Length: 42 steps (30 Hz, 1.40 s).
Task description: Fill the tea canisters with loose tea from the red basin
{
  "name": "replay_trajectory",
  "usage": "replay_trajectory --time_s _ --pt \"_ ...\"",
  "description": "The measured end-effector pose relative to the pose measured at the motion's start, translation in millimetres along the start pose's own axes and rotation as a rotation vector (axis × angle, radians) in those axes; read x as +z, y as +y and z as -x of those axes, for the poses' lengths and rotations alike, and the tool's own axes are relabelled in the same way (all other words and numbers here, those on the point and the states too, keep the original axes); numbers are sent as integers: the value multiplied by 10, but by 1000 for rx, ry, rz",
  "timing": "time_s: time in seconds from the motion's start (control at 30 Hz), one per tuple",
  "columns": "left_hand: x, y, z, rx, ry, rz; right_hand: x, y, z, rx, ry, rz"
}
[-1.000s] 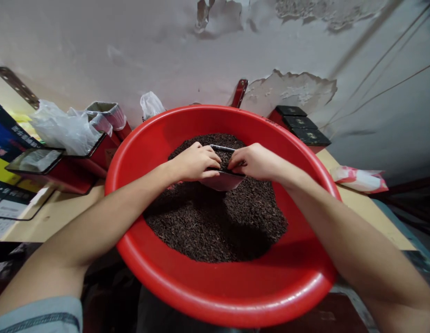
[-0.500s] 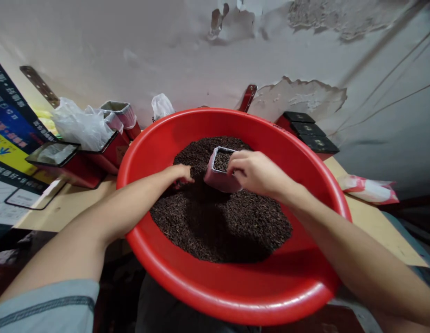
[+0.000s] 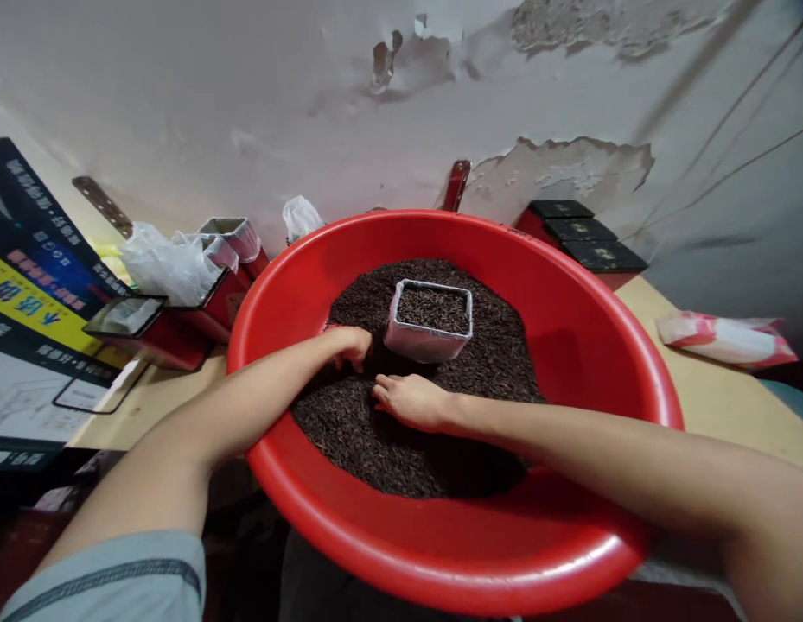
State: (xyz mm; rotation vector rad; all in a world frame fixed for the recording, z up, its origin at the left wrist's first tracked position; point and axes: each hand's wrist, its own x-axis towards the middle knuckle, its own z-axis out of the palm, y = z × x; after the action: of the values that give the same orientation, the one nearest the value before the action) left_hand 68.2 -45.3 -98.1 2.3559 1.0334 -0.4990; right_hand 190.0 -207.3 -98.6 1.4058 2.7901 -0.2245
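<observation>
A big red plastic basin [image 3: 589, 311] holds a heap of dark loose tea leaves [image 3: 453, 415]. A small square tin [image 3: 429, 321], filled with the same leaves, stands upright on the heap near its top. My left hand [image 3: 351, 344] rests in the leaves just left of the tin, fingers curled down into them. Below the tin, my right hand [image 3: 411, 400] lies palm down on the heap with fingers stretched out to the left. Neither hand touches the tin.
Red boxes with plastic bags [image 3: 174, 268] and an open tin [image 3: 236, 233] stand at the left on a wooden table [image 3: 712, 389]. Stacked black-lidded boxes [image 3: 586, 242] sit behind the basin at right. A pink-white packet [image 3: 725, 337] lies at far right. A printed poster [image 3: 31, 294] leans at left.
My right hand let go of the filled tin, which now stands alone on the heap, and dropped down onto the leaves. My left hand stayed in the leaves beside it.
</observation>
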Motion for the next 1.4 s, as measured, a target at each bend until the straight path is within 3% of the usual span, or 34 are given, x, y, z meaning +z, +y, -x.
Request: replay_trajectory --time_s 0.1,0.17,0.23,0.3,0.37,0.43,0.57,0.7,0.9,1.03,1.17,1.3,1.4 --pt "-354 -1 157 -29 -71 -66 -225 41 -44 -3 25 -17" --pt "-593 -2 294 20 -2 -35 -454 90 -56 26 108 -53" --pt "-786 18 441 87 166 56 -709 178 -41 79 270 -131" --pt "-901 84 569 171 422 150 -929 321 -2 156 496 -234" --pt "-926 208 643 290 673 248 -1059 511 40 261 725 -342" --pt "-875 369 648 407 805 372 -1083 720 57 373 895 -486" --pt "-677 639 519 514 785 574 -948 1060 11 542 1067 -818" --pt "-559 714 412 549 726 619 -907 1168 -1 501 975 -950" --pt "-568 683 474 668 681 560 -1181 1034 222 400 767 -951" --pt "-578 622 557 702 801 209 -1318 995 408 353 593 -552" --pt "-564 605 620 686 647 -266 -1228 1019 408 236 340 -150" --pt "-539 640 653 521 666 -475 -1104 1011 301 272 383 15" --pt "-515 636 642 577 696 -483 -1143 1009 323 220 365 -49"
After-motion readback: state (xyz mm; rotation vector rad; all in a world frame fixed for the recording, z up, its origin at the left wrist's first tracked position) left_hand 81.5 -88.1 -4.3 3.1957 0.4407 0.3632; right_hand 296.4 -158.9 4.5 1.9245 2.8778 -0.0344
